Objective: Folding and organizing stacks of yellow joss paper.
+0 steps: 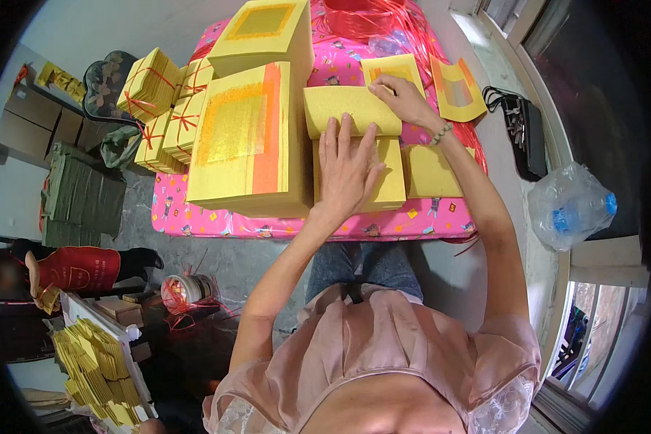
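Yellow paper sheet (351,108) at centre of pink worktop (195,220), folded over smaller yellow stack (383,181). Left hand (347,170) flat on it, fingers spread. Right hand (405,98) at 1 o'clock, fingers together pressing its upper edge. Tall gold-foil paper stack (249,141) at 9 o'clock.

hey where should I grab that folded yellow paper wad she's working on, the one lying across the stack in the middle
Take the folded yellow wad by its near long edge, coming from its free left end. The right hand already presses its right end, and the left hand lies flat just below it. It lies flat and thin, so a pinch grip along the edge probably suits best.
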`<act>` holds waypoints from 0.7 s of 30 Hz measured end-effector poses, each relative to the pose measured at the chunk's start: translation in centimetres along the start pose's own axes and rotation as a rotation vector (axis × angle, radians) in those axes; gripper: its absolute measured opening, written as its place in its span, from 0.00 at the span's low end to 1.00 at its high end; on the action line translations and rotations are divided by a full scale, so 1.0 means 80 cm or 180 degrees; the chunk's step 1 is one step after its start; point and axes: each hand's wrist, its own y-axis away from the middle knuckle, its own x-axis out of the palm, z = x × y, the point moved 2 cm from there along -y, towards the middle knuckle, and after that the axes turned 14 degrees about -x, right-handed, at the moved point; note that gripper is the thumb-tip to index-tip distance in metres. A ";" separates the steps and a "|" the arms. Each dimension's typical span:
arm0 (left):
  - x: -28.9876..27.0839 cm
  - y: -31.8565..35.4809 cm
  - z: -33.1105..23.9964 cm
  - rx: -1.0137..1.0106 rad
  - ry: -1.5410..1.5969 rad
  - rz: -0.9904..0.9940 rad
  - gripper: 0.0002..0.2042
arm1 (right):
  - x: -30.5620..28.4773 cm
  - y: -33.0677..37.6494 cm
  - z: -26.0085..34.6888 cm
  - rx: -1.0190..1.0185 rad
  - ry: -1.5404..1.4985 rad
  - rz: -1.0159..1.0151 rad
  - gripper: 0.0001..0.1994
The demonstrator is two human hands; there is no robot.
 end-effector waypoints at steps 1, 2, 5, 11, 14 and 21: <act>0.003 -0.004 0.002 0.0001 -0.0009 -0.0017 0.31 | 0.004 -0.006 -0.006 0.0078 0.0005 0.0126 0.19; 0.008 -0.008 0.004 -0.0037 -0.0019 0.0011 0.30 | 0.006 -0.010 -0.012 0.0158 0.0012 0.0252 0.19; 0.017 -0.015 0.010 -0.0124 -0.0038 0.0061 0.30 | 0.008 -0.021 -0.018 0.0062 0.0471 0.0428 0.17; 0.026 -0.023 0.015 -0.0228 0.0040 0.0158 0.30 | 0.018 -0.047 -0.005 0.0132 0.1093 0.0610 0.15; 0.031 -0.025 0.017 -0.0222 0.0057 0.0149 0.30 | 0.040 -0.056 -0.010 0.0041 0.0675 0.0762 0.16; 0.032 -0.028 0.020 -0.0217 0.0168 0.0177 0.31 | 0.065 -0.058 -0.010 0.0169 0.0523 0.1082 0.16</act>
